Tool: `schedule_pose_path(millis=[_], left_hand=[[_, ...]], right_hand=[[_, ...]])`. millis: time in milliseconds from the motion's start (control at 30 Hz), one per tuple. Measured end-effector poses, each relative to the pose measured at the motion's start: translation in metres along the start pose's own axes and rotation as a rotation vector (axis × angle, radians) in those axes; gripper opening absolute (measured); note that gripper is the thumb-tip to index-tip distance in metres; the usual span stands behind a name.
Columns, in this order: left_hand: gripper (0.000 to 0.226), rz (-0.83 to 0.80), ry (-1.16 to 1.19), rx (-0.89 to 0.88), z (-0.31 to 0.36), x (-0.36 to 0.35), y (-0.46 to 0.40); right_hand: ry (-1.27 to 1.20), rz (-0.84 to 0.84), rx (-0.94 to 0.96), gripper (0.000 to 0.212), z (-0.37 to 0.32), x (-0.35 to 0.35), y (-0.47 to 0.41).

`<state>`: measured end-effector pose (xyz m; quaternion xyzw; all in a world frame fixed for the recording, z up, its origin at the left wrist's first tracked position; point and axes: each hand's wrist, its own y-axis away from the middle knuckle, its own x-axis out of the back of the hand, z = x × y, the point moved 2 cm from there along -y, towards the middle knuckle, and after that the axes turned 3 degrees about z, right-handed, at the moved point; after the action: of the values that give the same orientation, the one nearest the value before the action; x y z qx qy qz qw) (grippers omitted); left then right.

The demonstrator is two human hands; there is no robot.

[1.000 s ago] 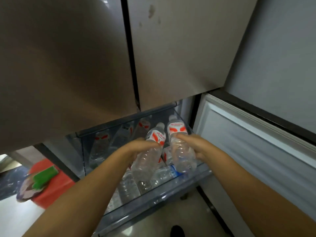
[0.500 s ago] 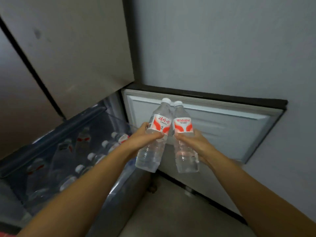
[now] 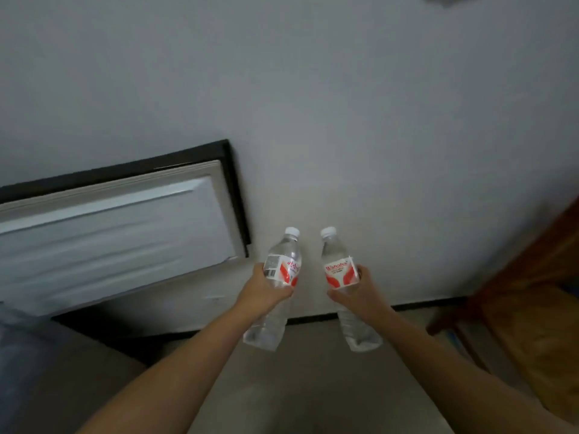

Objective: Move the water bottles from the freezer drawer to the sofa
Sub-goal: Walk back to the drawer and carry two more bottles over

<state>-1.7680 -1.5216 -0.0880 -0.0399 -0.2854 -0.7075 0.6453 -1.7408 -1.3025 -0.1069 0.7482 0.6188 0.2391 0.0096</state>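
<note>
I hold two clear plastic water bottles with white caps and red-and-white labels in front of me. My left hand [image 3: 262, 292] grips the left water bottle [image 3: 285, 255] around its middle. My right hand [image 3: 360, 292] grips the right water bottle [image 3: 336, 261] the same way. Both bottles stand nearly upright, a small gap apart, over the floor near the wall. The freezer drawer and the sofa are out of view.
The open freezer door [image 3: 109, 227] with its white inner panel and dark rim hangs at the left. A grey wall [image 3: 344, 120] fills the background. Brown wooden furniture [image 3: 532, 308] stands at the right. Pale floor [image 3: 297, 386] lies below my arms.
I lifted both bottles out of the drawer, and my view swung right. The drawer has left the frame, the bottles have moved apart, and wooden furniture has come in at the right.
</note>
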Motion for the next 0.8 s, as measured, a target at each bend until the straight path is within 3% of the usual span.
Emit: schedule_pose_path(millis=[133,300,567,800], left_hand=[[0.064,-0.087,-0.214,-0.045,0.041,-0.1,-0.014],[0.065,-0.245,-0.383,-0.136,0.086,-0.193,-0.025],[0.07,-0.481,-0.569,-0.293,0.143,-0.32,-0.044],[0.072,-0.76,-0.624,-0.545,0.202,-0.427,-0.066]], right_hand=[[0.049,0.169,-0.086,0.067,0.052,0.096,-0.007],[0.043,0.352,-0.167,0.082,0.091,0.18,-0.002],[-0.077,0.614,-0.35,0.082,0.14,0.261,0.018],[-0.213,0.843,-0.422,0.081,0.163,0.334,0.034]])
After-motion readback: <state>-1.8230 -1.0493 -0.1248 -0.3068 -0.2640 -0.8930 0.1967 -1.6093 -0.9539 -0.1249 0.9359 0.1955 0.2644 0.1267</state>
